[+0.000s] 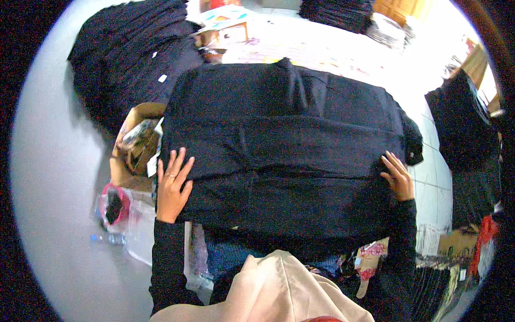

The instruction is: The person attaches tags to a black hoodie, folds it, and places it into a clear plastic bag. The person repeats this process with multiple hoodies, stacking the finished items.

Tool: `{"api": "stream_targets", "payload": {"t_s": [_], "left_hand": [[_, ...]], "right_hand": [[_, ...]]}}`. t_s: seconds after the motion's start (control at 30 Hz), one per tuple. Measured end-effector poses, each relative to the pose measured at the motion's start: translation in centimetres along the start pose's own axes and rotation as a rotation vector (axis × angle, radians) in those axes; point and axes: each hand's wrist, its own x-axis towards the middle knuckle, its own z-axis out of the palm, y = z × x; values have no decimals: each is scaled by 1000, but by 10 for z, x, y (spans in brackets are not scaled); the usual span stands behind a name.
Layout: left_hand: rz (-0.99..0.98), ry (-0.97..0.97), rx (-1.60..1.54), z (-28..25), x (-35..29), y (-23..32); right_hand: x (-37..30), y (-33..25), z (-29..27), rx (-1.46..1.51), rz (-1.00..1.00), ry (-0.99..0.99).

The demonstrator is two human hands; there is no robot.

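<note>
A wide piece of black cloth, which looks like a garment (316, 139), lies spread out in front of me with creases running across it. On its left edge rests my left hand (174, 188), palm down with the fingers stretched and a ring on one of them. My right hand (398, 177) lies flat on the opposite edge, fingers pointing up and inward. Neither hand grips anything. At the far side a small fold of the cloth stands up. Most of the surface under the cloth is hidden.
Left of the cloth stands an open cardboard box (120, 163) with items inside. A pink-rimmed container (124, 201) and a plastic bottle (110, 238) are nearby. Black fabric heaps (123, 59) lie at the far left, with more dark cloth (464, 134) at the right.
</note>
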Motion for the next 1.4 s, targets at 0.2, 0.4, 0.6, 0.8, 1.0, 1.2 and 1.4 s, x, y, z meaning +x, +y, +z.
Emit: {"api": "stream_targets", "payload": {"t_s": [0.2,0.4,0.6,0.8,1.0,1.2,1.4], "left_hand": [[81,77,108,4,-5,0],[65,83,174,-16,0,-4],[6,-91,-102,-44,10,5],[95,29,0,16,74,15],[-220,202,249,56,84,-17],[-475,-121,291,39,100,10],[86,138,38,68,94,120]], "right_hand": [[-8,-1,-9,33,198,-269],[-6,7,-11,40,155,-92],[0,-11,-39,173,244,-319],[58,-21,0,137,171,-196],[51,46,42,-50,427,46],[37,105,17,-307,194,281],[19,143,28,1025,700,6]]}}
